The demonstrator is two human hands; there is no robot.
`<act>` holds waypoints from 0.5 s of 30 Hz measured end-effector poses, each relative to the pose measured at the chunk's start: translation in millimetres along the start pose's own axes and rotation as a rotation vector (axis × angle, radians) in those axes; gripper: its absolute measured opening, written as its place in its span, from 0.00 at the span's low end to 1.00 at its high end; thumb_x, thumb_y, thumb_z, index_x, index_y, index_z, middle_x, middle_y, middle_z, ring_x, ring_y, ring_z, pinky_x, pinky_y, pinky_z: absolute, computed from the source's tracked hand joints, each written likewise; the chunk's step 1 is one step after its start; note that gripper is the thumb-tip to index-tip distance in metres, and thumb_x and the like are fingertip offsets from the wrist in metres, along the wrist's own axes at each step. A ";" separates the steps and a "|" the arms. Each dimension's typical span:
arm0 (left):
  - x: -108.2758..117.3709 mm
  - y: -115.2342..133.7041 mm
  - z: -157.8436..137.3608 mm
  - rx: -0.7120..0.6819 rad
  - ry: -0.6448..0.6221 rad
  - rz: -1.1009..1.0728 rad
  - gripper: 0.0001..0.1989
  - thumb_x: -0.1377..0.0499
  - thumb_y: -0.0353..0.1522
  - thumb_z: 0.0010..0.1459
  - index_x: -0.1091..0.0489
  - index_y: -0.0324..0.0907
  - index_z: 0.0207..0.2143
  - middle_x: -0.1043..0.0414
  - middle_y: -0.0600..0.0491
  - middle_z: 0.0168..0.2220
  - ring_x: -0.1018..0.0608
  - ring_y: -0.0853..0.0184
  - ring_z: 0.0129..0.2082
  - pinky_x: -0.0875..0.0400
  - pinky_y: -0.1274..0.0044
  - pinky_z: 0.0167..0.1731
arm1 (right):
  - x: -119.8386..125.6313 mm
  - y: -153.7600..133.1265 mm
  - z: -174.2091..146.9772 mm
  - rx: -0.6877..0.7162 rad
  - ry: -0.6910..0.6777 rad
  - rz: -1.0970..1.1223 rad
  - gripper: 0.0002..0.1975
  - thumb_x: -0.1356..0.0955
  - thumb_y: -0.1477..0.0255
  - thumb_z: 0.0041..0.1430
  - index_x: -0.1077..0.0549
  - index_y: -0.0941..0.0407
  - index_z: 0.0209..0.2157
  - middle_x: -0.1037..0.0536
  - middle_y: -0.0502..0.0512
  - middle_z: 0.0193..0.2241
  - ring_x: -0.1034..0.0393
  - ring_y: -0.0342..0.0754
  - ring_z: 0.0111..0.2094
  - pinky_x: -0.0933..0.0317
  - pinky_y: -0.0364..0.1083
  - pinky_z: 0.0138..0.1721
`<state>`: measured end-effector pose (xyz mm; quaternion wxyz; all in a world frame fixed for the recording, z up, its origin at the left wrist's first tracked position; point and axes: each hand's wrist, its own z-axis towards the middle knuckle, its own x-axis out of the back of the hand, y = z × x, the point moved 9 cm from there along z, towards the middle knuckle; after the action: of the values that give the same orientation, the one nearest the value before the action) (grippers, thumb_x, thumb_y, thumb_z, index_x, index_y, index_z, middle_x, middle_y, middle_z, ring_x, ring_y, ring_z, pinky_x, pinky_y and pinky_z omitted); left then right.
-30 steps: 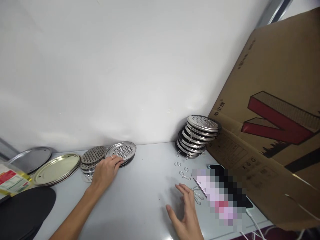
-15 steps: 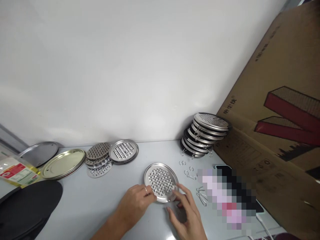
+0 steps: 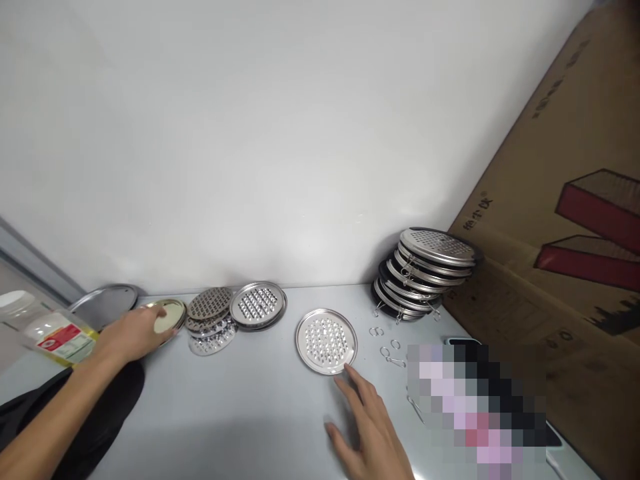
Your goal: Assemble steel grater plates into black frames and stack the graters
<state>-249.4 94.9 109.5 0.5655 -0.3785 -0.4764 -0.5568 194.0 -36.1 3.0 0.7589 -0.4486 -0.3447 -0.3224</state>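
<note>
So the round grater plate (image 3: 327,341) is flat on the grey tabletop (image 3: 240,413), roughly mid-frame, toothed face up, with a shiny raised rim around it. The right hand (image 3: 370,413) is just below it, fingers spread and curved, thumb well apart, nothing in its grasp. Its index fingertip is right at the rim, though I can't tell if it's actually touching.

Left hand (image 3: 133,330) is way over to the left, fingers on a gold-coloured round tray (image 3: 170,317). Thumb's hidden, so can't tell if it's pinching the tray or only resting there. A silver-grey tray (image 3: 105,303) sits behind that hand, and some black discs (image 3: 117,407) are partly under the forearm.

Between the gold tray and the lone plate there's a fanned pile of perforated discs (image 3: 213,303), then a low stack of rimmed graters (image 3: 259,305) touching it. Over on the right, a tall leaning stack of grater plates (image 3: 437,247) with black layers and wire clips stands against a cardboard box (image 3: 525,267). Loose wire rings (image 3: 395,340) lie in front of it.
</note>
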 end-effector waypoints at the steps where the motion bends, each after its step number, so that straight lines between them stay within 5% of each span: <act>1: -3.2 -10.7 -1.8 0.026 -0.054 0.038 0.22 0.39 0.47 0.53 0.23 0.35 0.34 0.24 0.53 0.28 0.21 0.60 0.30 0.27 0.66 0.38 | -1.3 2.3 -0.7 -0.010 0.002 0.010 0.28 0.33 0.65 0.60 0.38 0.50 0.62 0.38 0.62 0.64 0.37 0.63 0.61 0.32 0.61 0.55; 9: -18.6 -15.8 -21.1 0.060 -0.274 0.199 0.17 0.48 0.41 0.64 0.22 0.44 0.35 0.23 0.56 0.30 0.20 0.63 0.32 0.31 0.76 0.34 | -3.8 1.6 0.7 -0.006 -0.065 -0.017 0.24 0.35 0.65 0.63 0.35 0.49 0.60 0.37 0.61 0.64 0.38 0.62 0.62 0.35 0.61 0.56; 13: 1.4 -17.8 -17.3 0.085 -0.237 0.221 0.17 0.49 0.39 0.65 0.23 0.41 0.41 0.22 0.50 0.32 0.21 0.60 0.32 0.31 0.74 0.34 | -9.7 -5.8 5.4 0.013 -0.176 -0.095 0.26 0.36 0.63 0.64 0.36 0.51 0.62 0.39 0.60 0.66 0.41 0.64 0.63 0.37 0.62 0.57; 15: 23.9 -17.3 -20.0 0.094 -0.104 0.227 0.20 0.52 0.42 0.66 0.25 0.41 0.44 0.22 0.48 0.34 0.21 0.58 0.32 0.31 0.70 0.34 | -10.9 -4.9 7.3 -0.021 -0.188 -0.130 0.31 0.36 0.63 0.64 0.42 0.53 0.66 0.43 0.59 0.68 0.44 0.64 0.64 0.39 0.62 0.59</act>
<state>-266.0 67.7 125.5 0.6166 -0.4312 -0.4848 -0.4459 182.3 -29.5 -1.0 0.6960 -0.4614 -0.4392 -0.3312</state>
